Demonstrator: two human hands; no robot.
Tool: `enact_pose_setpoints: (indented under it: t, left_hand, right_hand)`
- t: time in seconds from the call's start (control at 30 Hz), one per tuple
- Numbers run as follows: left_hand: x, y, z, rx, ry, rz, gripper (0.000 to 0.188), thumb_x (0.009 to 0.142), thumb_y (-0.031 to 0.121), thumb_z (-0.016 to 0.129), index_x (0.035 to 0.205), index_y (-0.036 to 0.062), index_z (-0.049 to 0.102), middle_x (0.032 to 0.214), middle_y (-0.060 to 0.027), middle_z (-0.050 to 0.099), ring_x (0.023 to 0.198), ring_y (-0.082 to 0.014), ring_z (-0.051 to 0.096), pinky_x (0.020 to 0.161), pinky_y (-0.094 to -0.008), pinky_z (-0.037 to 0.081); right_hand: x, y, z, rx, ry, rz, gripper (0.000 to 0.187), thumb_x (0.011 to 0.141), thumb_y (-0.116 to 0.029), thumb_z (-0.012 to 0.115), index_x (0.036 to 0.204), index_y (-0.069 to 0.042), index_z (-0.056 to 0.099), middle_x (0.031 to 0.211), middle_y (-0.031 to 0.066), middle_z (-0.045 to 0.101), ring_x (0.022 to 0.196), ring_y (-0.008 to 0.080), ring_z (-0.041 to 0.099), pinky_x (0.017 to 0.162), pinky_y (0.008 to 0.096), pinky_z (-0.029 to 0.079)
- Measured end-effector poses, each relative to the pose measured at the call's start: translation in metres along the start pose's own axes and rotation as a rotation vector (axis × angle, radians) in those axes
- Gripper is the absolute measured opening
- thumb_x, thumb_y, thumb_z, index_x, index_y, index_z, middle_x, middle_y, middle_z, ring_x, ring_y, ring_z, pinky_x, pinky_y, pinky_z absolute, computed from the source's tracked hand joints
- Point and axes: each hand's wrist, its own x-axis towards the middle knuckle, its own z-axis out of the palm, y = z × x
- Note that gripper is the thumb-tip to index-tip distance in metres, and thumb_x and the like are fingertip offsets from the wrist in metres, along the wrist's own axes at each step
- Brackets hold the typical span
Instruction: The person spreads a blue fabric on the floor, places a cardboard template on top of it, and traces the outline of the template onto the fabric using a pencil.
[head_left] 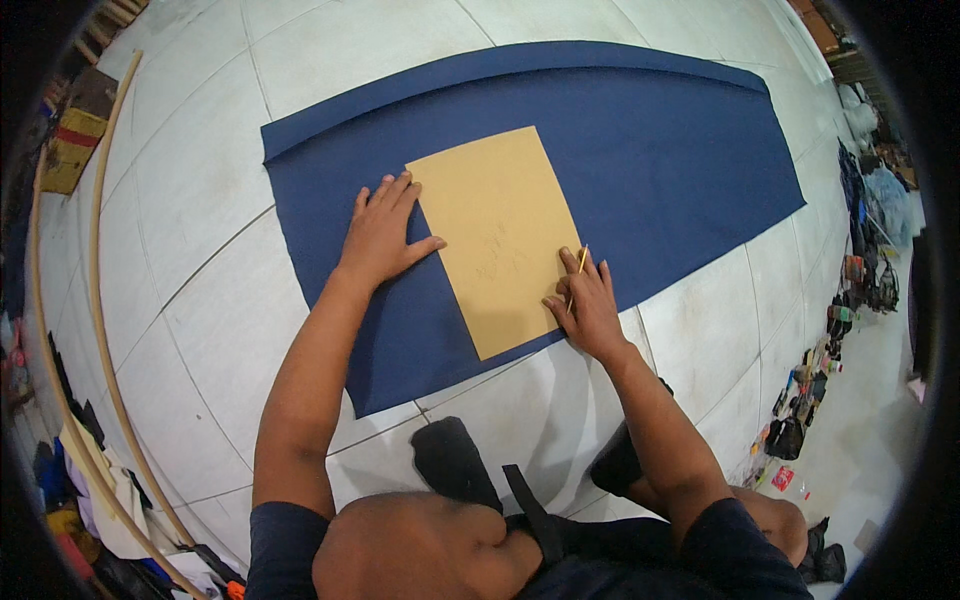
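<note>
A length of dark blue cloth [690, 170] lies spread on the floor, its far edge folded over in a long strip. On top of it rests a tan rectangular sheet of card [500, 210] with faint handwriting near its middle. My left hand [385, 230] is spread flat, its fingertips and thumb touching the card's left edge and the palm over the cloth. At the card's lower right corner, my right hand [590, 305] presses on the edge and holds a thin yellowish pencil [583, 260] between its fingers, pointing away from me.
White tiles [210, 370] make up the floor around the cloth. Two long wooden strips [100, 260] curve along the left side, near a yellow and red box [75, 150] and piled fabrics [110, 490]. Shoes, bags and plastic [800, 400] line the right side.
</note>
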Motion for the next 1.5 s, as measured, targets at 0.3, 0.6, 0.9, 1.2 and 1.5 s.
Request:
enact_pose_setpoints:
  t: [0.3,0.6,0.9,1.2,1.5]
  left_hand:
    - [0.0,0.004,-0.003,0.041,-0.031,-0.03,0.095,0.081,0.059,0.078,0.153,0.0061,0.044,0.164,-0.0141,0.036,0.154,-0.0333,0.03,0.125,-0.0552,0.021]
    - [0.001,0.004,-0.004,0.057,-0.025,-0.013,0.093,0.082,0.054,0.079,0.154,0.007,0.043,0.164,-0.0159,0.036,0.153,-0.0361,0.031,0.124,-0.0554,0.023]
    - [-0.002,0.007,-0.004,0.062,-0.027,-0.031,0.095,0.082,0.058,0.077,0.154,0.0074,0.043,0.165,-0.0152,0.035,0.154,-0.0348,0.03,0.125,-0.0552,0.022]
    - [-0.002,0.004,0.002,0.075,-0.019,-0.035,0.095,0.082,0.059,0.076,0.155,0.008,0.042,0.165,-0.015,0.035,0.154,-0.0344,0.029,0.125,-0.0548,0.021]
    - [-0.001,0.003,0.004,0.093,-0.019,-0.032,0.094,0.084,0.058,0.075,0.155,0.0083,0.041,0.166,-0.0143,0.034,0.154,-0.0343,0.029,0.126,-0.0552,0.02]
  right_hand:
    - [-0.01,0.013,0.002,-0.003,0.103,0.07,0.039,0.095,-0.028,0.072,0.124,-0.005,0.061,0.154,0.0162,0.05,0.147,0.042,0.037,0.122,0.0597,0.022]
    - [-0.044,0.026,0.008,-0.072,0.168,0.097,0.049,0.093,-0.028,0.074,0.137,-0.01,0.06,0.152,0.0157,0.052,0.147,0.0396,0.038,0.121,0.0606,0.023]
    - [-0.045,0.026,0.012,-0.052,0.166,0.108,0.047,0.096,-0.024,0.071,0.138,-0.009,0.059,0.155,0.0161,0.049,0.149,0.0393,0.037,0.122,0.0614,0.02]
    - [-0.045,0.029,0.014,-0.042,0.168,0.106,0.045,0.097,-0.023,0.069,0.139,-0.008,0.058,0.154,0.0162,0.05,0.149,0.0378,0.036,0.123,0.0613,0.02]
    - [-0.044,0.031,0.011,-0.042,0.162,0.109,0.044,0.098,-0.024,0.069,0.138,-0.008,0.059,0.153,0.0159,0.051,0.15,0.037,0.036,0.122,0.0613,0.021]
